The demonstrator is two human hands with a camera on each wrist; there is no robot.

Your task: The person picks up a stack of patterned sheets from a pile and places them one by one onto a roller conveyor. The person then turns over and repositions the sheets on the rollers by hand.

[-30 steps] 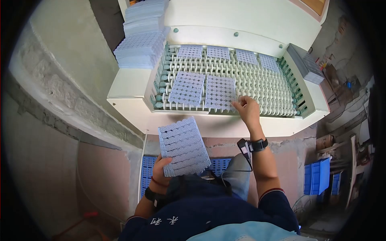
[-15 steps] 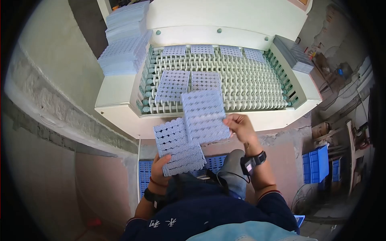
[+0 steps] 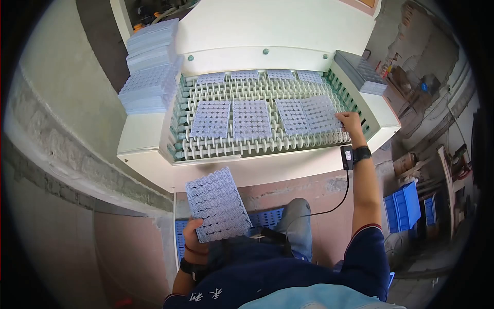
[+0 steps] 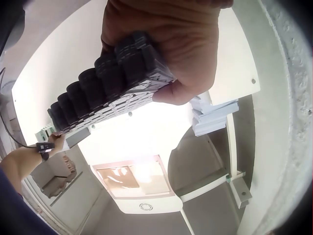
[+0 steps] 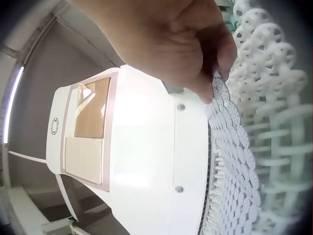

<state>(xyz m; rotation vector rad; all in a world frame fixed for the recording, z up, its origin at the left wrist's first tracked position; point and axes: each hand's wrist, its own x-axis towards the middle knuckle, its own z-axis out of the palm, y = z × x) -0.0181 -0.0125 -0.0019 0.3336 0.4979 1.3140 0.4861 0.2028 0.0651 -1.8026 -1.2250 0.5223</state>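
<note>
My left hand [image 3: 193,234] grips a thick stack of pale blue patterned perforated sheets [image 3: 218,206] by its lower left corner, in front of the roller machine. The stack's layered edge [image 4: 93,90] looks dark in the left wrist view, with the thumb over its face. Over the right part of the rollers, my right hand [image 3: 351,123] pinches the right edge of one perforated sheet [image 3: 320,113]. The right wrist view shows thumb and fingers at that sheet's corner [image 5: 222,93]. Another sheet [image 3: 292,116] adjoins it on the left, and two more sheets [image 3: 210,118] lie farther left.
White rollers [image 3: 247,147] fill the bed of the white machine [image 3: 288,165]. Several sheets [image 3: 244,75] lie at its back edge. A tall stack [image 3: 149,82] stands on the left ledge and a grey stack [image 3: 360,72] on the right. Blue crates [image 3: 402,206] are at right.
My right hand brought sheets from above the left-hand stack up and right onto the rollers. Sheets at the back moved farther under the machine's edge. The left hand still holds its stack.
</note>
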